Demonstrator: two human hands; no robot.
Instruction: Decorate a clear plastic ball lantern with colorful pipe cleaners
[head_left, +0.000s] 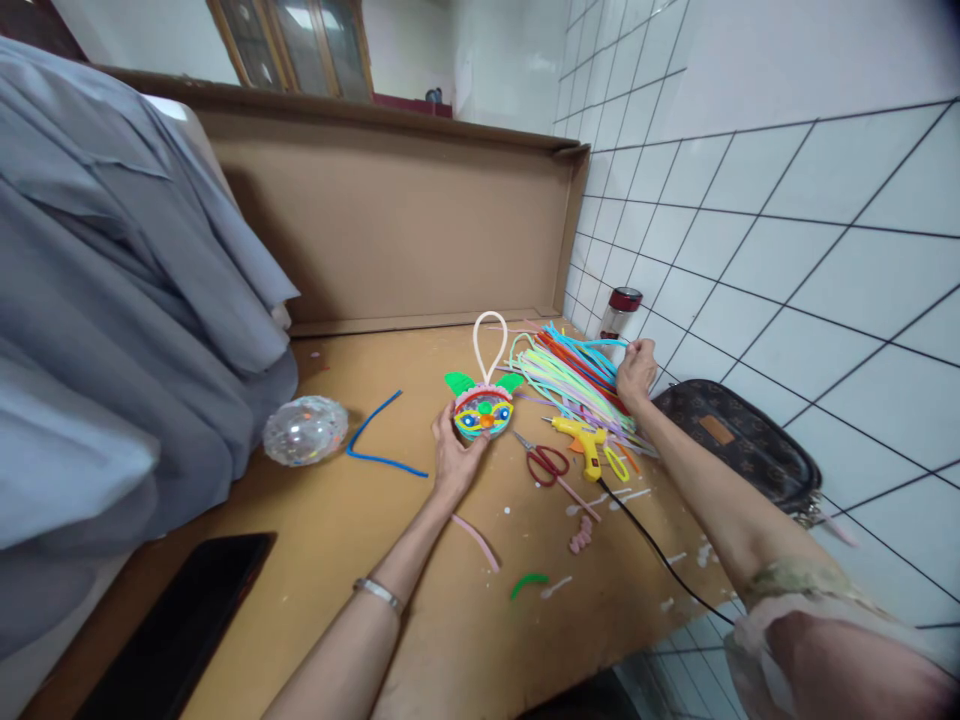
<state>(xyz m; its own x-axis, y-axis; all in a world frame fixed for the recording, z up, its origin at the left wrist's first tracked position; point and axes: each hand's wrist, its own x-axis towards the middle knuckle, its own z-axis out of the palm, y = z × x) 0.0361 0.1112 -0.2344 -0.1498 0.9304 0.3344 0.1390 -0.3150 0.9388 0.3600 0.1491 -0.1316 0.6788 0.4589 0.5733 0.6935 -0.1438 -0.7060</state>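
My left hand [457, 452] grips a small round ornament [484, 412] shaped like an animal face, with green ears, yellow-rimmed blue eyes and an orange nose. A white loop [490, 346] rises from its top. Over at the right, my right hand [636, 374] is closed on the end of a light blue pipe cleaner [604, 343], which reaches into a bundle of many-coloured pipe cleaners [564, 372]. Red-handled scissors [547, 464] and a yellow glue gun [589, 442] lie between my hands. A bent blue pipe cleaner [386, 461] rests left of my left hand.
A clear faceted ball [306, 431] and a black phone [187, 625] are at the left, beside grey cloth [150, 250]. A red-lidded jar [621, 312] and a brown patterned bag [742, 440] stand near the tiled wall. Pink [580, 535] and green [529, 582] scraps lie in front.
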